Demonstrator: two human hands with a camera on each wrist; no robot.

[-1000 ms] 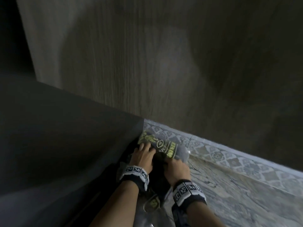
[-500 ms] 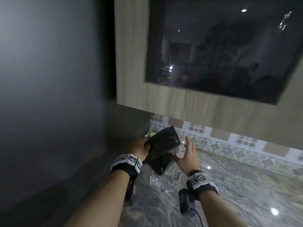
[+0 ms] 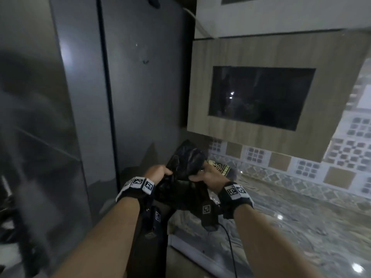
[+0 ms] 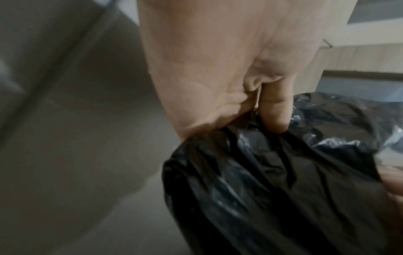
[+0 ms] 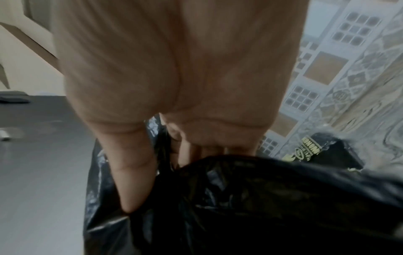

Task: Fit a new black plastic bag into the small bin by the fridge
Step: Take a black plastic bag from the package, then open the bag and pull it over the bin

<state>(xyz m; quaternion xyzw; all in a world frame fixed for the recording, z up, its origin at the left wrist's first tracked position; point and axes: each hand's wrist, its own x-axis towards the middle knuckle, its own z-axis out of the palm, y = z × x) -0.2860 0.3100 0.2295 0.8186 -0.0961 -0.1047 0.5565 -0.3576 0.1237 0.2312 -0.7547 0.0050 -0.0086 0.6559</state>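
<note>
Between both hands hangs a crumpled black plastic bag (image 3: 185, 169), raised above the marble counter beside the fridge. My left hand (image 3: 158, 173) grips the bag's left edge with thumb and curled fingers; the left wrist view shows the bag (image 4: 272, 181) bunched under that left hand (image 4: 257, 120). On the other side my right hand (image 3: 204, 175) pinches the bag's right edge. From the right wrist, the right hand (image 5: 165, 163) has its thumb over the black bag (image 5: 250, 198). The small bin is not in view.
The grey fridge (image 3: 80, 97) fills the left. A pack of bags with yellow print (image 3: 222, 167) lies on the marble counter (image 3: 301, 217) against the tiled wall. A wooden cabinet with a dark glass panel (image 3: 261, 97) hangs above. A cable trails over the counter edge.
A second ago both hands were on the printed pack in the counter corner. A black bag has come out, been lifted and partly unfolded, and both hands now grip it. The head view rose.
</note>
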